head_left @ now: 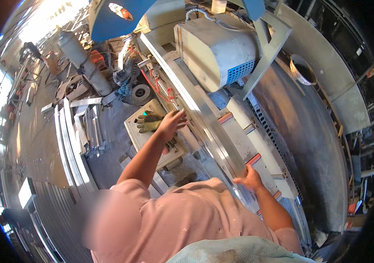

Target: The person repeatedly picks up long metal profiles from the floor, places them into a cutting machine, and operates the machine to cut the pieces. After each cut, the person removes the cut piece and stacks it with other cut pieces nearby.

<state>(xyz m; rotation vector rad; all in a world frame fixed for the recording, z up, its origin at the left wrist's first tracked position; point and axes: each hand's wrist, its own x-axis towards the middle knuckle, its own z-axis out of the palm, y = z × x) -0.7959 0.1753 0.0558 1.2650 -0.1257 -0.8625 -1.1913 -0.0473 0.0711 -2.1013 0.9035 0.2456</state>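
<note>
Head view, twelve o'clock at its top: I see a person in a pink shirt leaning in from six o'clock, both bare hands at a long metal bar. That bar runs slantwise on the bench, from eleven o'clock down past the middle to between four and five.

The left hand sits just beside the bar's left edge, near the middle of the view. Its fingers are loosely bent and partly open, with nothing seen in its grasp; whether the fingertips touch metal I can't tell. The right hand, at four o'clock from the left one, is half open, thumb stretched over the bar. It holds nothing that I can make out, and I can't tell if it presses on the bar.

At nine o'clock from the left hand, gloves lie on a pale stand; a red hose curls toward eleven. An orange strip lies at twelve from the right hand.

Further off are a grey machine housing toward one o'clock, a bowl at two, a blue hood at eleven and a grey cylinder at ten.
</note>
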